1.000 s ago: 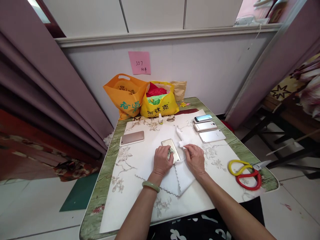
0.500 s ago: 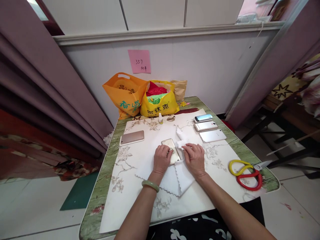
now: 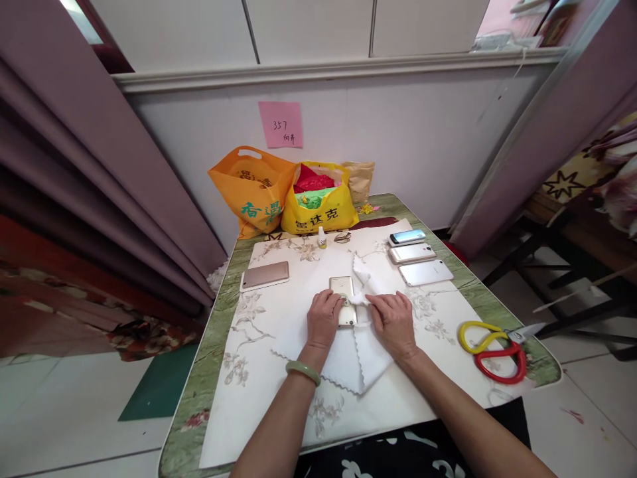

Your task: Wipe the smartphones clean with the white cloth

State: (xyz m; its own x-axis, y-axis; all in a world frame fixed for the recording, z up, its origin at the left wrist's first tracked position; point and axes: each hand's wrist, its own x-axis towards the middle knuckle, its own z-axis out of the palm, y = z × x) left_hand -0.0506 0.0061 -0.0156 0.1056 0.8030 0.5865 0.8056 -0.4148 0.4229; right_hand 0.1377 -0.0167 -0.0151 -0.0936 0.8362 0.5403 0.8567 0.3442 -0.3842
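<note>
Gold phone point(image 3: 343, 299) lies mid-table on a white cloth point(image 3: 348, 358), left hand point(image 3: 323, 322) fingers pressed on it, right hand point(image 3: 395, 318) pinching a small wipe point(image 3: 362, 282) against it; wiping looks underway, four other phones point(image 3: 421, 255) seemingly waiting.

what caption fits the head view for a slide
Left hand steadies a gold phone while right hand presses a white cloth against it.
</note>
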